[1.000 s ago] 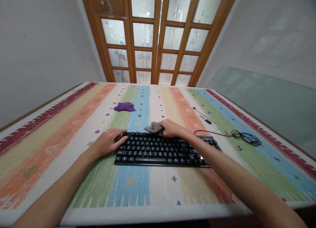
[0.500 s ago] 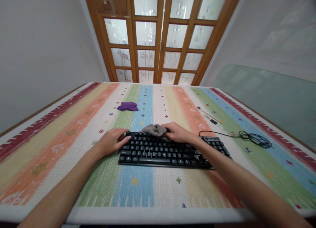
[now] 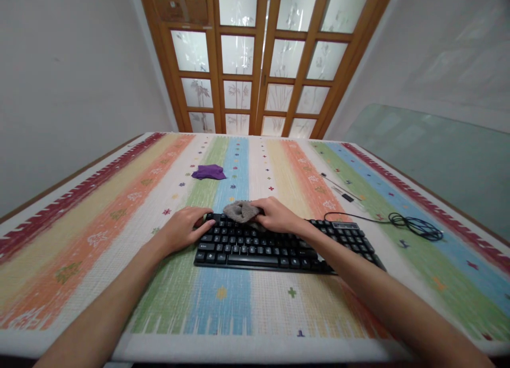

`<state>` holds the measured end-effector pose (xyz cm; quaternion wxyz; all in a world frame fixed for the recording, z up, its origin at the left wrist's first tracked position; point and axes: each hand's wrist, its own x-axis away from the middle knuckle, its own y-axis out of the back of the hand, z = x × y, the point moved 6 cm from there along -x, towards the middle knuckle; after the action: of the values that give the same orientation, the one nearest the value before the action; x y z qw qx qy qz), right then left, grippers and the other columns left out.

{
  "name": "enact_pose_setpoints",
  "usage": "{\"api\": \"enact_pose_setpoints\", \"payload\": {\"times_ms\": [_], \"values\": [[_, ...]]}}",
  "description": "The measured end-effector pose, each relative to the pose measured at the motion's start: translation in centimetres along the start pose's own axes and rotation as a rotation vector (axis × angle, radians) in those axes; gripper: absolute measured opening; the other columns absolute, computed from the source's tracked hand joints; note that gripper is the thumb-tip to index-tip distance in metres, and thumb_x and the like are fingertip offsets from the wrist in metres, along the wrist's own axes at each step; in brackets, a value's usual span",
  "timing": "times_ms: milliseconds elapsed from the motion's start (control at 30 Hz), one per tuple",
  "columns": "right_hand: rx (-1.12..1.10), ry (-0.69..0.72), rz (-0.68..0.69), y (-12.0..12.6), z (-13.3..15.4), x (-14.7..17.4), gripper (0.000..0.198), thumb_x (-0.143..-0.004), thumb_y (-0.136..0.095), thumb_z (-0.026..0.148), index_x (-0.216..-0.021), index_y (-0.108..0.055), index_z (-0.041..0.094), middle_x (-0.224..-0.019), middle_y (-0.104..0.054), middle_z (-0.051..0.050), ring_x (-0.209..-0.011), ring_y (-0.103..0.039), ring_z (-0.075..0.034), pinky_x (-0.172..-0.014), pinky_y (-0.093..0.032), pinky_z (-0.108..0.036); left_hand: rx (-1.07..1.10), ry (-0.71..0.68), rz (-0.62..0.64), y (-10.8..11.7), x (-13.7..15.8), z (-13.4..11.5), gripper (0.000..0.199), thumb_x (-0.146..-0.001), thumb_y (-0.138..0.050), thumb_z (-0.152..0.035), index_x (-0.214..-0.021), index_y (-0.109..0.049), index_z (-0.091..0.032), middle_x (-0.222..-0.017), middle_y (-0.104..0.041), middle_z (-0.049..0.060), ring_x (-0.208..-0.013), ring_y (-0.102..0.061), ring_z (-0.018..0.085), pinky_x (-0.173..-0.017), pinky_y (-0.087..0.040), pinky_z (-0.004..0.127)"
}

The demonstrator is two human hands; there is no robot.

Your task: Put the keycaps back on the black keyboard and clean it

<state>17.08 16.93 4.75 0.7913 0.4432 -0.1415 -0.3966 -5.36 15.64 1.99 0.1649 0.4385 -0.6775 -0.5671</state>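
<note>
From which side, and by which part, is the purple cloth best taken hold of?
Probably pinch the purple cloth at its middle, from above and the near side: it lies low, rumpled and limp, apart from the keyboard. The right hand holds the gray cloth, so the left hand may suit better.

Right hand [image 3: 274, 214] closed in a grip, the back of the hand uppermost; from this grip the bare right forearm [image 3: 370, 272] slants toward the viewer and to the right, wrist nearly straight. Left hand [image 3: 185, 231], left of the grip and apart from it, with thumb [image 3: 205, 229] extended gripward on the near side of bent fingers; the left forearm [image 3: 107, 299] runs back leftward.
</note>
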Motion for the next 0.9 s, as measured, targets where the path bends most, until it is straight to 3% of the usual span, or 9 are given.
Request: {"api": "enact_pose_setpoints", "payload": {"times_ms": [100, 233, 433, 567, 800, 900], "values": [[0.020, -0.001, 0.024, -0.1, 0.2, -0.2, 0.023, -0.075, -0.052, 0.004, -0.085, -0.068, 0.017, -0.081, -0.071, -0.003, -0.073, -0.059, -0.017, -0.069, -0.038, -0.025, -0.001, 0.004, 0.002, 0.0, 0.1, 0.1, 0.049, -0.101, -0.039, -0.053, -0.114, -0.067, -0.015, -0.100, -0.074, 0.012, -0.088, -0.068, 0.027, -0.083, -0.051, 0.039], [0.050, -0.024, 0.092, 1.7, -1.0, 1.5, 0.017, -0.076, -0.052, 0.005, -0.078, -0.064, 0.016, -0.072, -0.066, -0.002, -0.067, -0.056, -0.015, -0.064, -0.036, -0.024, -0.006, 0.014, 0.008, 0.1, 0.1, 0.2, 0.049, -0.100, -0.039, -0.054, -0.114, -0.067, -0.016, -0.093, -0.074, 0.010, -0.084, -0.068, 0.027, -0.082, -0.050, 0.039], [0.117, -0.203, 0.196, 4.8, -4.8, 5.2, 0.008, -0.075, -0.059, 0.013, -0.079, -0.066, 0.016, -0.073, -0.067, -0.002, -0.069, -0.059, -0.017, -0.062, -0.037, -0.024, -0.003, 0.015, 0.012, 0.2, 0.1, 0.1, 0.049, -0.100, -0.039, -0.055, -0.113, -0.066, -0.017, -0.089, -0.073, 0.008, -0.081, -0.067, 0.025, -0.080, -0.049, 0.038], [0.082, -0.287, 0.144, 4.7, -5.8, 5.7, 0.012, -0.078, -0.066, 0.026, -0.083, -0.070, 0.015, -0.076, -0.069, -0.003, -0.072, -0.062, -0.020, -0.063, -0.040, -0.024, -0.017, 0.008, 0.026, 0.1, 0.0, 0.1, 0.051, -0.100, -0.037, -0.056, -0.115, -0.066, -0.016, -0.087, -0.072, 0.008, -0.080, -0.067, 0.025, -0.079, -0.049, 0.038], [0.174, -0.282, 0.059, 3.3, -4.5, 3.9, 0.012, -0.068, -0.061, 0.007, -0.072, -0.069, 0.014, -0.072, -0.070, -0.005, -0.068, -0.060, -0.019, -0.062, -0.036, -0.025, 0.000, 0.034, 0.032, -0.2, 0.0, 0.4, 0.053, -0.100, -0.037, -0.058, -0.116, -0.066, -0.016, -0.098, -0.074, 0.011, -0.088, -0.068, 0.027, -0.082, -0.050, 0.040], [0.185, -0.322, 0.015, 3.4, -4.8, 3.8, 0.009, -0.073, -0.062, 0.010, -0.073, -0.070, 0.014, -0.071, -0.070, -0.006, -0.067, -0.059, -0.019, -0.060, -0.035, -0.026, 0.006, 0.047, 0.028, -0.1, 0.0, 0.4, 0.055, -0.100, -0.037, -0.059, -0.116, -0.066, -0.015, -0.095, -0.074, 0.011, -0.083, -0.068, 0.026, -0.080, -0.051, 0.040]]}}
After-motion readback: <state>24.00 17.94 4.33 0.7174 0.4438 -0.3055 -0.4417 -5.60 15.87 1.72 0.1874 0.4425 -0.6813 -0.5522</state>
